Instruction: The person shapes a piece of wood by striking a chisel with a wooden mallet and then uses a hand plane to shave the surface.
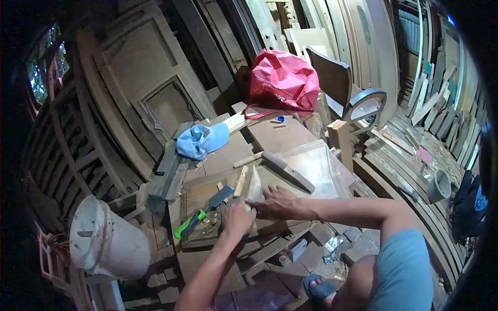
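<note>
On the wooden panel point(194, 181), a pale curved wood piece point(254, 182) points away from me, its near end at my hands. My left hand point(239, 217) is closed around that near end. Beside it, my right hand point(275, 203) lies over the same end with fingers bent; whether it grips anything is hidden. A chisel point(220, 197) with a green and black handle lies left of my left hand, among wood shavings point(208, 224). Beyond my right hand rests a dark wooden bar point(288, 172). A short wood strip point(240, 181) lies beside the curved piece.
A blue cap point(202, 141) and a pink bag point(285, 82) sit at the bench's far side. A white bucket point(116, 243) stands at the left, a chair point(332, 78) behind. Stacked boards point(404, 192) line the right, with a grey bucket point(439, 186).
</note>
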`<state>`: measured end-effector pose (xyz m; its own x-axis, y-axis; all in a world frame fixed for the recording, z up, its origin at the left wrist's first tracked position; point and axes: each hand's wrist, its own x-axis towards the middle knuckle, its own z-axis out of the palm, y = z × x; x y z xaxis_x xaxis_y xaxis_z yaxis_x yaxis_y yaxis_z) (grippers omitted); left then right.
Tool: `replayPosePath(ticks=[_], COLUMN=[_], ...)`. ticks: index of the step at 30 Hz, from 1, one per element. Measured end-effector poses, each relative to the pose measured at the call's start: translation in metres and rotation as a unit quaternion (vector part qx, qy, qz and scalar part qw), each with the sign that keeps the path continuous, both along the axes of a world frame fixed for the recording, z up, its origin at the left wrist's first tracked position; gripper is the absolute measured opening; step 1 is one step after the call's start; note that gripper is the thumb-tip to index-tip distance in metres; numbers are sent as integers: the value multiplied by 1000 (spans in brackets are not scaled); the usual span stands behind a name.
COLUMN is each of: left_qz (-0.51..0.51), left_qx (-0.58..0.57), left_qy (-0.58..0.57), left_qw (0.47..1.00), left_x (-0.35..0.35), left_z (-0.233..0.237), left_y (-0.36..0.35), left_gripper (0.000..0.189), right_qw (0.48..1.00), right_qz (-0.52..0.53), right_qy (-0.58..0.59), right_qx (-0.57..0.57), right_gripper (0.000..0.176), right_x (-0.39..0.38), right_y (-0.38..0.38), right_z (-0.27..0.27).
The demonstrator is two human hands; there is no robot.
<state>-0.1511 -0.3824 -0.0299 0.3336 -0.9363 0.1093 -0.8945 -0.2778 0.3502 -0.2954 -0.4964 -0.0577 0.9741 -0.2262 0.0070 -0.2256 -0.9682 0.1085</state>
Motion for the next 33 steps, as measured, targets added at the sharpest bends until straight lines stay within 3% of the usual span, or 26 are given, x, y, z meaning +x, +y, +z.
replayPosePath(ticks=[3, 4, 6, 7, 8, 10, 11, 12, 14, 16, 18, 19, 23, 26, 28, 29, 30, 32, 33], left_qz=[0, 4, -5, 2, 8, 8, 9, 9, 6, 14, 21, 20, 11, -1, 1, 1, 3, 3, 4], left_qx=[5, -4, -8, -21, -34, -17, 1, 2, -8, -11, -15, -19, -5, -16, -27, -35, -36, -43, -44], left_qy=[3, 17, 0, 2, 3, 1, 2, 0, 9, 16, 21, 31, 24, 25, 40, 56, 57, -7, -5], left_qw=[1000, 1000, 1000, 1000, 999, 1000, 1000, 1000, 1000, 1000, 999, 999, 1000, 1000, 999, 998, 998, 999, 999], left_x=[-1, -2, -2, -4, -4, -3, -2, -2, -3, -5, -3, -1, 0, -1, 4, 6, 5, 2, 0], left_z=[0, 1, 2, 2, 2, 2, 2, 3, 6, 9, 7, 2, 3, 7, -8, -13, -12, -5, -2], left_y=[0, 0, 1, 2, 1, 0, 0, 0, 1, 2, 2, 0, -1, 1, -3, -3, -2, -2, -1], left_gripper=[42, 44, 45, 44, 43, 44, 45, 45, 46, 46, 46, 46, 47, 47, 46, 45, 45, 44, 44], right_qw=[994, 994, 969, 976, 976, 978, 960, 960, 976, 972, 971, 961, 955, 972, 961, 949, 949, 983, 989], right_qz=[-9, -10, -20, -41, -42, -147, -125, -125, -95, -80, -116, -116, -112, -131, -138, -92, -90, -153, -129], right_qy=[67, 70, 4, -22, -22, 78, 75, 73, 17, -25, -51, 11, 22, -59, -43, -89, -89, 46, -29], right_qx=[-88, -87, -248, -213, -212, -129, -241, -239, -195, -218, -200, -249, -274, -185, -238, -287, -287, -91, -66], right_gripper=[49, 49, 58, 48, 48, 36, 30, 30, 57, 54, 38, 55, 53, 56, 59, 61, 61, 69, 72], right_x=[-13, -12, -6, -3, 2, 11, 21, 26, 33, 23, 28, 37, 40, 37, 38, 32, 29, 16, 8], right_y=[13, 2, -26, -32, -35, -34, -60, -73, -89, -69, -69, -86, -83, -73, -74, -75, -58, -21, -10], right_z=[46, 29, -17, -14, -2, 25, -7, -21, -32, 4, 9, -9, -7, 0, -17, -23, -5, 30, 32])
